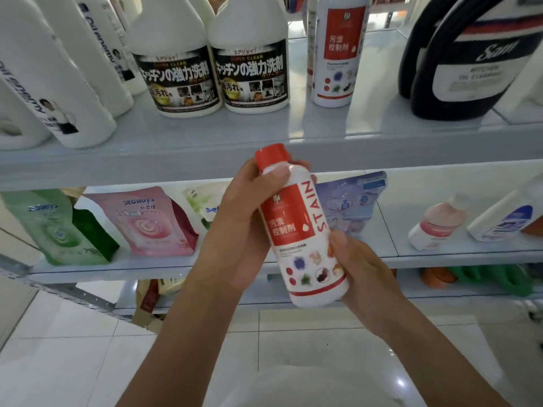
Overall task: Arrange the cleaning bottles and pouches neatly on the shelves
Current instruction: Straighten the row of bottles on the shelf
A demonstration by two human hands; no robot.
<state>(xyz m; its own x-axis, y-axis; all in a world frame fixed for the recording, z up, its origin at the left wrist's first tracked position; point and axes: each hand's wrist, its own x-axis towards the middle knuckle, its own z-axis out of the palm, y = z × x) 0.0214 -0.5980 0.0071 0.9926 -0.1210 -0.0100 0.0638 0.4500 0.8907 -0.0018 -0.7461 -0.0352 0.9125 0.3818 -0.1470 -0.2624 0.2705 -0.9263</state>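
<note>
One red-capped white plastic bottle (296, 227); two black-labelled white jugs (179, 71) (251, 69).
Bottle was clasped: neck by left hand (241, 224), base by right hand (361, 268).

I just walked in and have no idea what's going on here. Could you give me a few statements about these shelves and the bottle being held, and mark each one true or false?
1. The left hand and the right hand both hold the red-capped stain bottle. True.
2. The two black-labelled jugs stand on the shelf with the pouches. False: they stand on the upper shelf, above the pouches.
3. A matching stain bottle stands on the upper shelf. True.
4. The pink pouch stands left of the green pouch. False: it stands to its right.
</note>
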